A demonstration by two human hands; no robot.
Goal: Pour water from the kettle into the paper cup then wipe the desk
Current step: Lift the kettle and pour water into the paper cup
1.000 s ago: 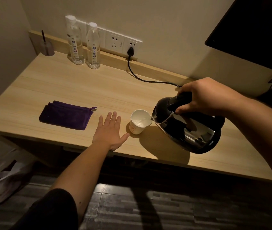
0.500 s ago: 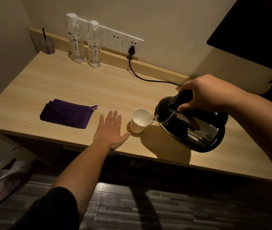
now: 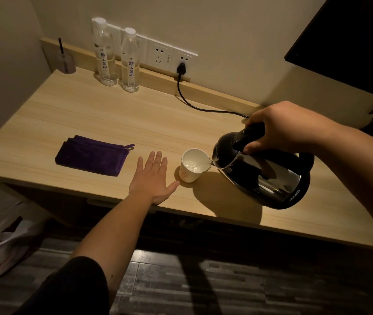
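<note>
Tipped no further than a second ago, with right hand [image 3: 281,127] clenched on electric kettle [image 3: 260,171], spout at paper cup [image 3: 192,164] rim on desk [image 3: 90,114], left hand [image 3: 152,178] flat, splayed beside it; risks overfilling, spilling if held tilted

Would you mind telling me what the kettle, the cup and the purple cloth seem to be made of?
Kettle: polished metal body, mirror reflections; lid and handle look like matte black plastic.
Cup: probably thin white paper, matte, with a faint print.
Purple cloth: soft folded fabric, possibly microfibre, no sheen.
</note>
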